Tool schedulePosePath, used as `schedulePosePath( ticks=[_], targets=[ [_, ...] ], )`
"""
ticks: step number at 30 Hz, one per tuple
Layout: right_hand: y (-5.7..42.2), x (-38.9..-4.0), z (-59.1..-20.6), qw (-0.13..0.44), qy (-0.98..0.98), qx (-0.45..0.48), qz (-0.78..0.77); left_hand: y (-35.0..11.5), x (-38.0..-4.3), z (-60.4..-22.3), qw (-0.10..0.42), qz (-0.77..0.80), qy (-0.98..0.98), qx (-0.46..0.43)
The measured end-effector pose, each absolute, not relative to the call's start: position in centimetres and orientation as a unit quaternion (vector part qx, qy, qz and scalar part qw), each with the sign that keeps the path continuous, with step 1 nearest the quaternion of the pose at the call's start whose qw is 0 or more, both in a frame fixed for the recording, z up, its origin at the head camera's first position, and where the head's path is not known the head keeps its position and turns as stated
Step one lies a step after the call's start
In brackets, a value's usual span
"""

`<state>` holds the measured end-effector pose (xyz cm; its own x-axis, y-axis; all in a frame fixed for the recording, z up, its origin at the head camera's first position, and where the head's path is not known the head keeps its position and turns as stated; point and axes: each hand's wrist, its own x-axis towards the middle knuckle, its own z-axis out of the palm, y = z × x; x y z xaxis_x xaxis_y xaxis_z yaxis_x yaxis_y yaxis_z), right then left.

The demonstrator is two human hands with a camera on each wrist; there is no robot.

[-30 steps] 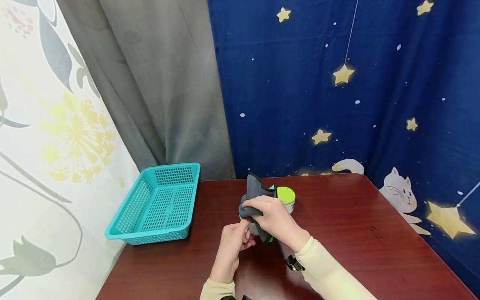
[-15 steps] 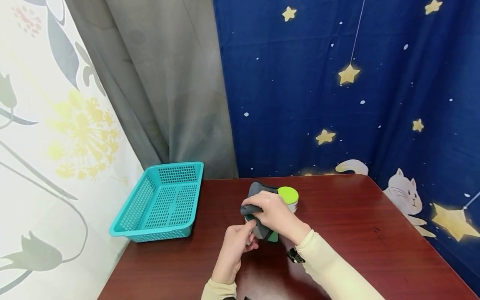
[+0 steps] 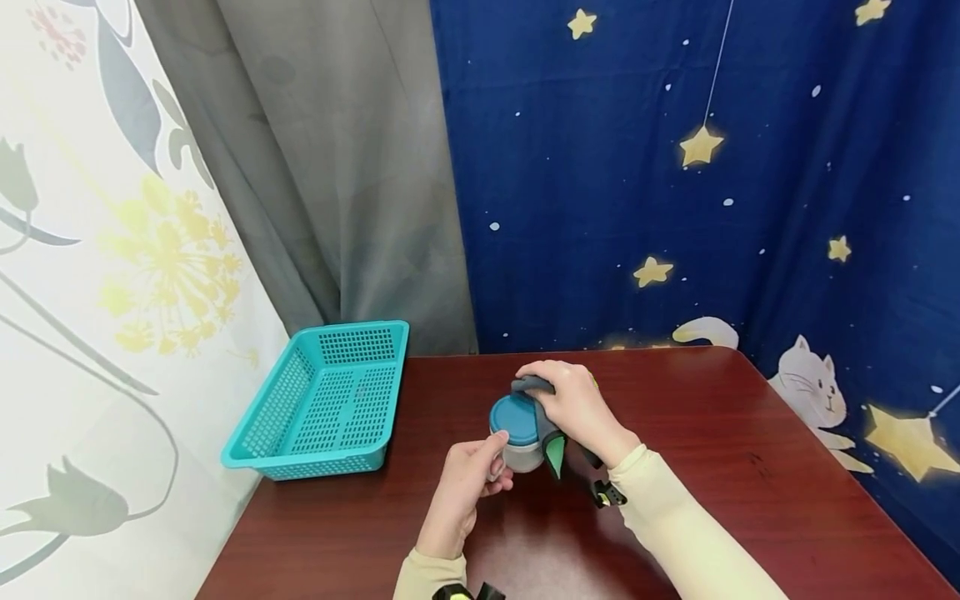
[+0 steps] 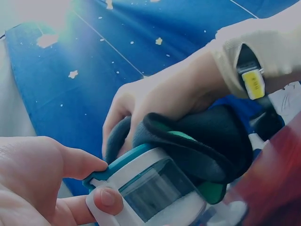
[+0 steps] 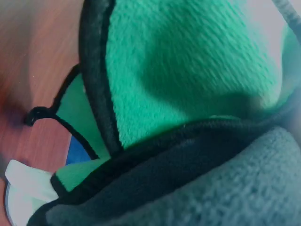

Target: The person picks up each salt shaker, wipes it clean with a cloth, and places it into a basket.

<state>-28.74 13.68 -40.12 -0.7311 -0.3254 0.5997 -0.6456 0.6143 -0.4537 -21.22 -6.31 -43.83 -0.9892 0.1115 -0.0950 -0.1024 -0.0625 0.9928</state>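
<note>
A clear jar [image 3: 522, 458] with a round blue lid [image 3: 514, 419] stands in front of me, its pale handle between the thumb and fingers of my left hand [image 3: 465, 493]. My right hand [image 3: 579, 410] grips a folded cloth [image 3: 550, 423], dark grey on one face and green on the other, at the jar's right side. In the left wrist view the cloth [image 4: 207, 146] bunches against the lid and upper wall of the jar [image 4: 162, 190]. Its fleecy green face [image 5: 188, 61] fills much of the right wrist view, where the right fingers are hidden.
A turquoise perforated basket [image 3: 330, 408] sits at the left of the dark red table [image 3: 697, 467]. Behind my right hand, only a sliver of a lime-green lid [image 3: 595, 381] shows. Curtains hang along the table's back edge.
The right hand has moved the cloth off the top of the lid to the jar's right side, uncovering the blue lid. The left hand keeps its hold. The lime lid is now mostly hidden.
</note>
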Motion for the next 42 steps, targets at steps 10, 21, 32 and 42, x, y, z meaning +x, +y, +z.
schedulePosePath(
  ticks=[10, 21, 32, 42],
  targets=[
    [16.7, -28.3, -39.2, 0.301, -0.851, 0.233, 0.363, -9.6, -24.6, -39.9, 0.041, 0.713, 0.700, -0.002],
    [19.4, -27.0, -38.3, 0.323, -0.857, 0.207, 0.344, -16.4, -28.1, -33.3, 0.021, 0.686, 0.727, -0.021],
    [21.0, -25.8, -38.0, 0.336, -0.857, 0.196, 0.338, -23.3, -33.0, -30.0, 0.021, 0.702, 0.711, -0.031],
    [22.5, -24.8, -37.8, 0.359, -0.858, 0.188, 0.316, -29.4, -39.0, -33.2, -0.057, 0.718, 0.686, -0.104]
  ],
)
